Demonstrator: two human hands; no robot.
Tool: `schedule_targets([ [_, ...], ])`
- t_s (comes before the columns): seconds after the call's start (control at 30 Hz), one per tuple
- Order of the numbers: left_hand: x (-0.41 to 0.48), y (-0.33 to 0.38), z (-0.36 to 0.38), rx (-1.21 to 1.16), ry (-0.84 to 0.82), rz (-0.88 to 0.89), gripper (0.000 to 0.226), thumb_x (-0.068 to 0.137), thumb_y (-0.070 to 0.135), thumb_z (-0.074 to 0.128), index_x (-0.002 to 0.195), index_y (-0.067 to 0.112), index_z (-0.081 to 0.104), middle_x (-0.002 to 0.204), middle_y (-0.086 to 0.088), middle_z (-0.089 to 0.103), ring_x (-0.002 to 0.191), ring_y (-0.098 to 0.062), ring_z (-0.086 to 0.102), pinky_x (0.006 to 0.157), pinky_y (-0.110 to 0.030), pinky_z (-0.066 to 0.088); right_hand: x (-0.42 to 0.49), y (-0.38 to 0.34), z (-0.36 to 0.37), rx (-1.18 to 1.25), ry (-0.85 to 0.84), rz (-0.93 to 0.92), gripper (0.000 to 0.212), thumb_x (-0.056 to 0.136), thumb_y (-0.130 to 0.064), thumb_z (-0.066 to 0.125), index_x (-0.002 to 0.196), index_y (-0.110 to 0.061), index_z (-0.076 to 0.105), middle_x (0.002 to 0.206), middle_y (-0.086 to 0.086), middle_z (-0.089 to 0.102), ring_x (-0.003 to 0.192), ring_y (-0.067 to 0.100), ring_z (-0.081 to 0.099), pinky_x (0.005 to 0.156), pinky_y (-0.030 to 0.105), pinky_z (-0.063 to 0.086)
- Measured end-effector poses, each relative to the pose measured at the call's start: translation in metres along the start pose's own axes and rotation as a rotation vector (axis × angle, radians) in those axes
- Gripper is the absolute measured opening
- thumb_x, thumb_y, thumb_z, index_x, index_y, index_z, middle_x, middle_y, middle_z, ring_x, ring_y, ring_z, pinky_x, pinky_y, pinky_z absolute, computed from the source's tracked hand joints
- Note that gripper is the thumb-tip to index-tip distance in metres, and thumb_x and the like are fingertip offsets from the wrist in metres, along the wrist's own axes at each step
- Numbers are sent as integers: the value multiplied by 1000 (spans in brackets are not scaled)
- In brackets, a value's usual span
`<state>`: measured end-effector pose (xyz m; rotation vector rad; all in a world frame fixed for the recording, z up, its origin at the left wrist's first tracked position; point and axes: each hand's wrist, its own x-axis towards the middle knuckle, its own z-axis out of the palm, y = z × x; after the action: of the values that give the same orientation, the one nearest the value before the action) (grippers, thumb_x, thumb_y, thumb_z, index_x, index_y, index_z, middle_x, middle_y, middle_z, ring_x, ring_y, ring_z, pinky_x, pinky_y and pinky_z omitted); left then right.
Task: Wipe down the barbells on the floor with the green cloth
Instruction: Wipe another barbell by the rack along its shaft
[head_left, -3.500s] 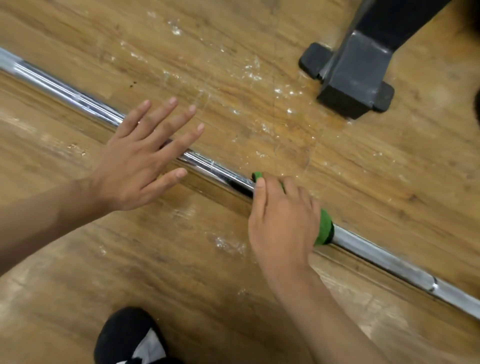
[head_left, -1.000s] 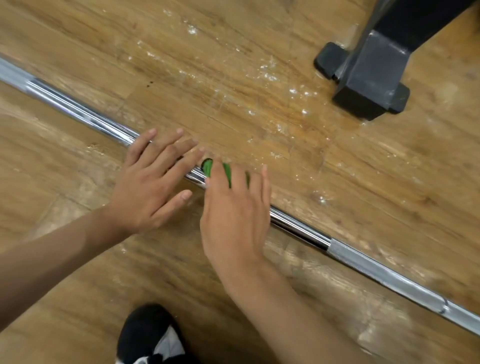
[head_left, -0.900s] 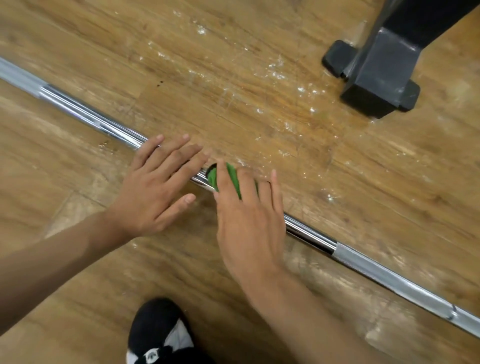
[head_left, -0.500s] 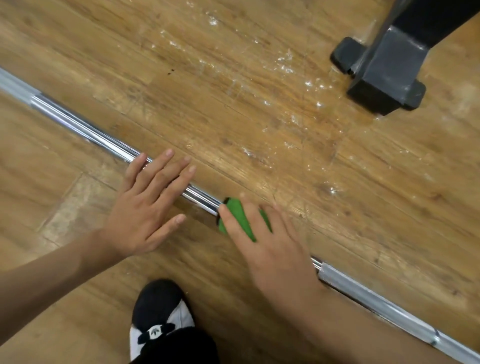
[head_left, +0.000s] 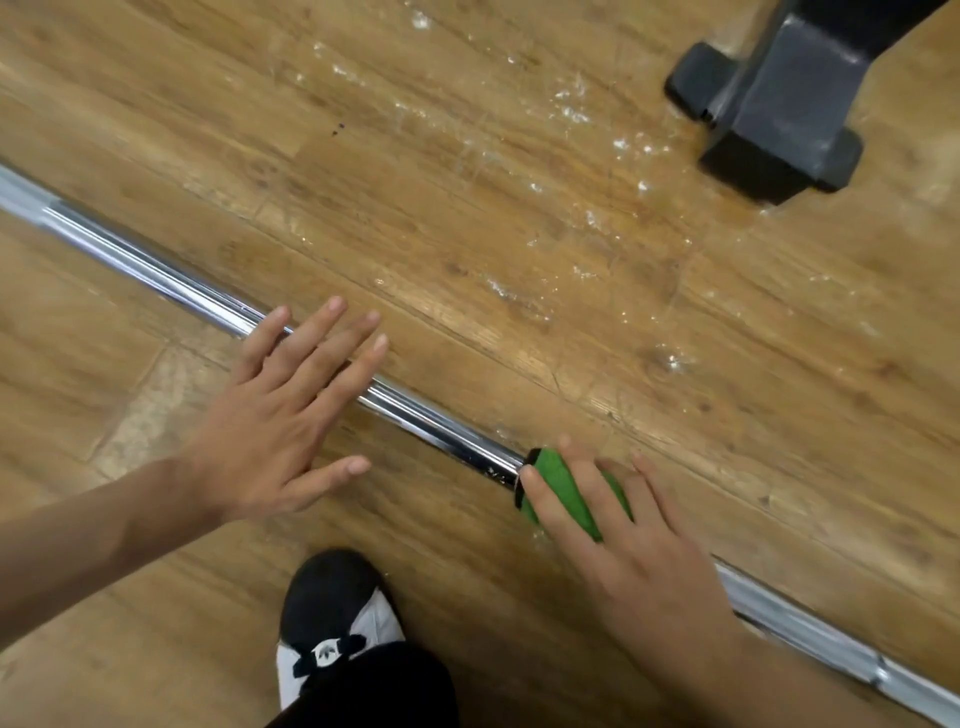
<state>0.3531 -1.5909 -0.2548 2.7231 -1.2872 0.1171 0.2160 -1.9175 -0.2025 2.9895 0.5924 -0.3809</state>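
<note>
A: What is sitting nearest?

B: A black-and-white shoe (head_left: 337, 613) is standing on the wooden floor (head_left: 156, 649), near centre.

A: Where is the green cloth lying?

B: The green cloth (head_left: 563, 483) is wrapping the barbell (head_left: 431, 422) right of centre. The right hand (head_left: 623, 540) is covering it. Its grip is curving over the cloth and holding it round the bar; the thumb is hidden.

A: What is the left hand doing?

B: The left hand (head_left: 275, 421) is lying further left. Its grip is spread, with straight fingers reaching across the bar.

A: How is the barbell running?

B: It is lying on the floor, running diagonally from far left to near right.

A: What is showing beyond it?

B: White specks (head_left: 571, 98) are dotting the boards. A black equipment foot (head_left: 769, 114) is standing at far right, well apart from the bar.
</note>
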Motion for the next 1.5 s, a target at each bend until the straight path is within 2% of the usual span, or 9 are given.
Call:
schedule_targets([
  [0.17,27,-4,-2,11,-2,-7,87,105,67,14,165,4,20,171,-16,22,160,-36,16,127,-57,10,91,-48,-13,52,178,55,68,96,-8,30,163,-22,27,159,19,41,108,42,58,117,56,33],
  [0.37,68,-19,-2,-2,12,5,87,104,67,10,164,5,23,169,-15,28,160,-34,14,128,-56,14,56,15,-6,32,165,116,106,69,12,55,164,-21,20,155,22,42,118,43,50,119,57,28],
  [0.47,89,-24,5,-4,92,-16,85,105,65,13,162,4,32,162,-16,43,159,-33,19,128,-54,15,22,57,0,-28,79,214,112,74,10,74,165,-19,16,147,23,46,114,44,51,120,59,29],
  [0.6,110,-27,19,-3,187,-54,82,105,62,18,150,1,50,150,-18,54,155,-35,32,125,-56,20,47,67,1,-11,147,229,65,106,-29,50,163,-13,24,138,24,54,114,46,52,109,61,41],
  [0.67,118,-29,23,10,194,-70,79,105,60,19,146,1,52,144,-19,57,150,-36,39,125,-56,22,85,53,-6,25,212,242,61,109,-38,42,162,-13,28,136,20,57,113,44,53,103,57,45],
  [0.87,142,-44,26,21,206,-82,74,106,59,19,146,4,50,142,-17,54,145,-36,43,127,-52,20,181,30,-34,91,226,285,64,103,-49,47,158,-17,37,134,12,59,114,37,56,103,49,44],
  [1.13,165,-40,36,0,262,-158,85,102,69,14,146,5,50,145,-17,53,154,-33,31,127,-53,15,72,112,-17,77,92,515,58,96,-52,55,134,-10,54,117,16,61,101,34,52,89,47,44],
  [1.3,172,-45,34,14,262,-145,85,102,69,14,151,7,46,151,-16,50,156,-31,28,127,-52,17,143,66,-21,62,207,442,77,93,-61,51,154,-17,36,139,15,53,122,35,53,106,51,42],
  [1.5,188,-55,37,27,295,-127,68,108,55,17,145,11,53,142,-12,56,145,-32,42,118,-49,25,191,58,-29,73,235,349,82,93,-45,60,162,-15,26,141,16,50,121,36,53,111,48,39],
])
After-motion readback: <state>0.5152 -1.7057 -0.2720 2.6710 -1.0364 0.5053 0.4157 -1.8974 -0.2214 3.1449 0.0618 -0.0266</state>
